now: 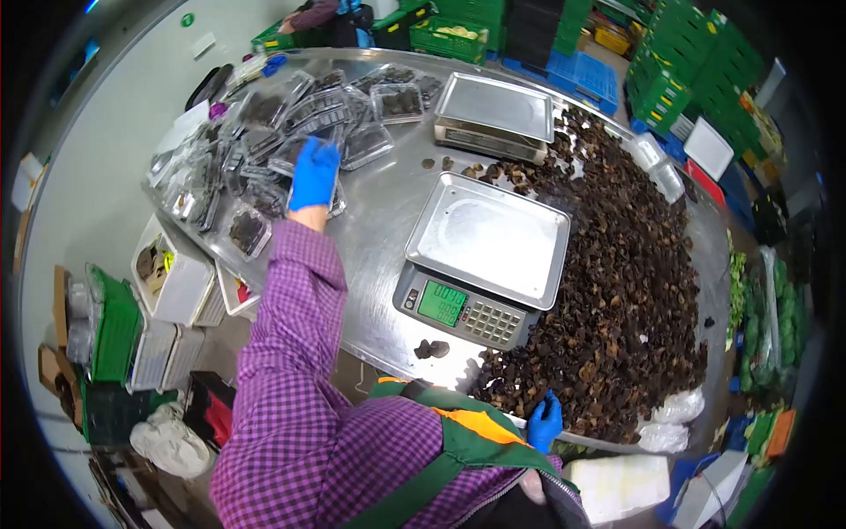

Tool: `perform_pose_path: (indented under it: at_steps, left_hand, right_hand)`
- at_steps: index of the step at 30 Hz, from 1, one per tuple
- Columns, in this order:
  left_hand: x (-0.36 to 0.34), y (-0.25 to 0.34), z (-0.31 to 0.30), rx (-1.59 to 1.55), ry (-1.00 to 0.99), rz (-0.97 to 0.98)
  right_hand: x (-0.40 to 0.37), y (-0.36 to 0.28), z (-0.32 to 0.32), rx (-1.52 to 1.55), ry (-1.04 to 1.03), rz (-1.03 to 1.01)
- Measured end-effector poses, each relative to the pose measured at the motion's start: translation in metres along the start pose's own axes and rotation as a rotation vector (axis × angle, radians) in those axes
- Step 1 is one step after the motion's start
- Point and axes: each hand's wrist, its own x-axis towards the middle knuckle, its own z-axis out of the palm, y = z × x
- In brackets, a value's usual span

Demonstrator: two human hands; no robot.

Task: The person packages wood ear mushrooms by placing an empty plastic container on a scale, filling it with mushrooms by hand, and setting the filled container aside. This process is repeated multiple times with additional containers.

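My left hand, in a blue glove, reaches over the pile of clear plastic boxes at the table's left; its fingers are blurred against a box, and whether they grip it is unclear. My right hand, also blue-gloved, rests at the near edge of a large heap of dark brown dried pieces; its fingers point up, slightly apart, with nothing visible in them. Between the hands stands a scale with a steel tray and a lit green display. A few dark pieces lie in front of it.
A second scale stands farther back on the steel table. Clear packs lie at the heap's right edge. Green crates stand behind the table, white bins to the left. Part of another person shows at the top.
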Motion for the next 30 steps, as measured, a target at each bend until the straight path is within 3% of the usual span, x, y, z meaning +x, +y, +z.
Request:
perform_pose_path:
  at_steps: [1,3,6,8,9,10,11,12,17,20,24,28,30]
  left_hand:
    - [-0.004,-0.022,-0.013,0.034,0.048,-0.102]
    - [-0.040,-0.069,-0.041,0.305,-0.163,-0.124]
    - [-0.064,-0.123,-0.061,0.355,-0.093,-0.338]
    - [-0.077,-0.139,-0.061,0.532,-0.178,-0.383]
    - [-0.090,-0.142,-0.049,0.542,-0.190,-0.384]
    - [-0.092,-0.150,-0.057,0.823,-0.403,-0.192]
    - [-0.101,-0.149,-0.032,0.652,-0.246,-0.323]
    - [-0.111,-0.150,-0.013,0.646,-0.200,-0.334]
    - [-0.173,-0.178,0.046,0.731,-0.393,-0.216]
    - [-0.250,-0.197,0.070,0.817,-0.522,-0.280]
    - [-0.344,-0.240,0.038,0.858,-0.792,-0.458]
    - [-0.436,-0.263,0.010,0.923,-0.813,-0.603]
    - [-0.463,-0.279,-0.023,0.983,-0.912,-0.504]
  right_hand:
    - [0.000,0.003,0.001,0.027,0.013,-0.038]
    - [0.002,-0.003,-0.002,0.042,-0.003,-0.039]
    - [0.002,-0.011,-0.003,-0.012,0.057,-0.035]
    - [0.001,-0.017,-0.006,-0.044,0.029,0.089]
    - [0.000,-0.018,-0.006,-0.048,0.049,0.083]
    - [0.000,-0.019,-0.007,-0.054,0.061,0.071]
    - [-0.001,-0.018,-0.006,-0.053,0.079,0.055]
    - [-0.001,-0.017,-0.006,-0.052,0.093,0.034]
    - [-0.003,-0.015,-0.006,-0.104,0.053,0.053]
    - [-0.005,-0.012,-0.005,-0.082,0.084,0.019]
    - [-0.008,-0.008,-0.005,-0.040,0.108,-0.017]
    - [-0.010,-0.001,-0.015,0.124,0.022,-0.141]
    - [-0.011,0.003,-0.030,0.354,-0.038,-0.183]
